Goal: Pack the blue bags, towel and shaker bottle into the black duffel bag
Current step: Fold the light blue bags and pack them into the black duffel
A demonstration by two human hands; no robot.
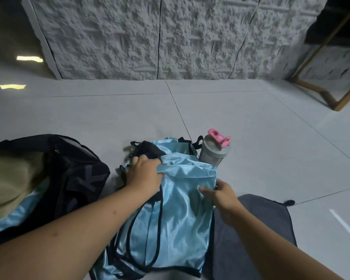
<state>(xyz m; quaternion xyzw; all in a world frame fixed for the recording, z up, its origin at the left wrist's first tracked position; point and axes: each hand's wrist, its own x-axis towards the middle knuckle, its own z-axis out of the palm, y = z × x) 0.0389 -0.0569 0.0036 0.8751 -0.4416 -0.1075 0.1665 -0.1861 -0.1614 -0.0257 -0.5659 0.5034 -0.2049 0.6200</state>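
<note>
A shiny light-blue drawstring bag [176, 215] with black cords lies on the floor in front of me. My left hand [143, 174] grips its upper left edge near the black top. My right hand [220, 194] pinches its right edge. The black duffel bag [75, 174] stands open at the left, with blue fabric [18, 215] and something beige inside. A grey shaker bottle [213, 152] with a pink lid stands just behind the blue bag. A dark grey towel [267, 223] lies flat at the right, partly under the bag.
Grey tiled floor [251, 122] stretches ahead to a rough grey wall [160, 37]. A wooden frame [331, 93] stands at the far right.
</note>
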